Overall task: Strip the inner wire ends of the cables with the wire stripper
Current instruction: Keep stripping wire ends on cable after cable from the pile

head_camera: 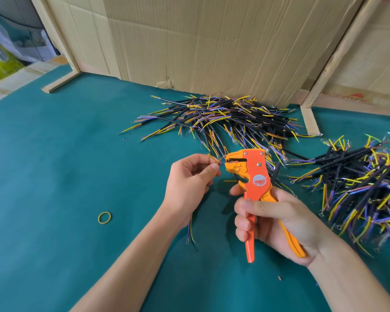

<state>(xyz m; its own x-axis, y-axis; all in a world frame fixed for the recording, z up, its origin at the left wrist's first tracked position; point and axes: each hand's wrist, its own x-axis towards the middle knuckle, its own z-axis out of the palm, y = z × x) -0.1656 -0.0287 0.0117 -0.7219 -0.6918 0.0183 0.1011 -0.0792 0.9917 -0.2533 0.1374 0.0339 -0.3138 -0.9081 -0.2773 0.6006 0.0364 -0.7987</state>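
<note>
My right hand (pixel 277 218) grips the handles of an orange wire stripper (pixel 254 176), held upright with its jaws pointing left. My left hand (pixel 189 177) pinches a short cable (pixel 190 228) near its upper end, and its thin coloured inner wires reach the stripper's jaws. The cable's lower end hangs below my left wrist, with yellow and blue wires showing. Whether the jaws bite a wire is too small to tell.
A pile of black cables (pixel 225 118) with yellow and blue wire ends lies on the teal table (pixel 54 154) behind the stripper. A second pile (pixel 365 188) lies at the right. A yellow rubber band (pixel 104 217) sits at the left. Cardboard panels (pixel 212 41) stand at the back.
</note>
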